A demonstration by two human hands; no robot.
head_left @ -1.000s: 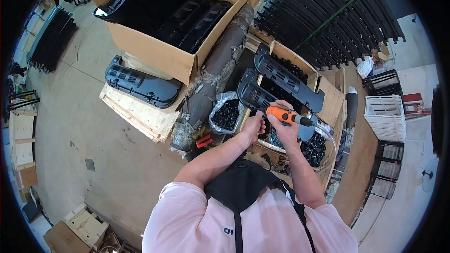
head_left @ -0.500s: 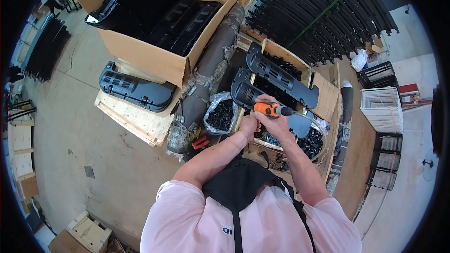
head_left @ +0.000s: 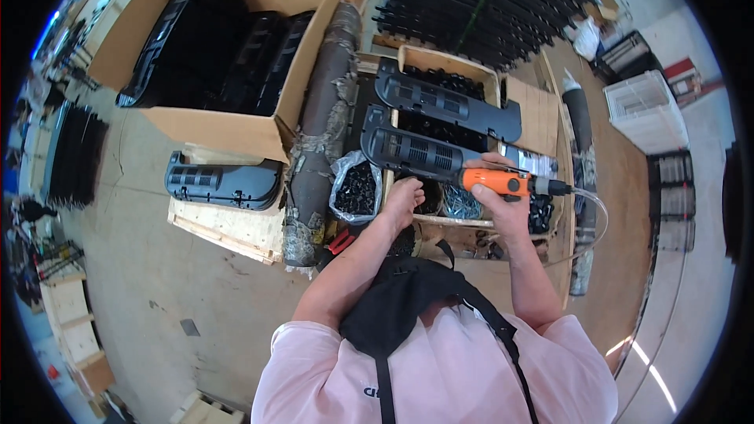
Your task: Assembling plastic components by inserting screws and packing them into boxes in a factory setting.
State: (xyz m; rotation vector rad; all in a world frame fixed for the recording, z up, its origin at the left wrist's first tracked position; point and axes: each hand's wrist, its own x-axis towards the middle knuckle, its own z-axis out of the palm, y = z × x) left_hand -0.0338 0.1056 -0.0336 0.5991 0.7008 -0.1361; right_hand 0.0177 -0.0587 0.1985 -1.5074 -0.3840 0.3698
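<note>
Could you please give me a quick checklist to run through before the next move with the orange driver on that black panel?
1. Right hand grips the orange power tool: ok.
2. Tool's working end meets the near black plastic panel: cannot tell, the contact point is hidden.
3. Left hand is by the panel's near edge; firm hold: cannot tell.
4. Clear hose loops free at the tool's right end: ok.
5. Panel rests across the wooden crate of small black parts: ok.
6. Second black panel lies apart, further back: ok.
</note>
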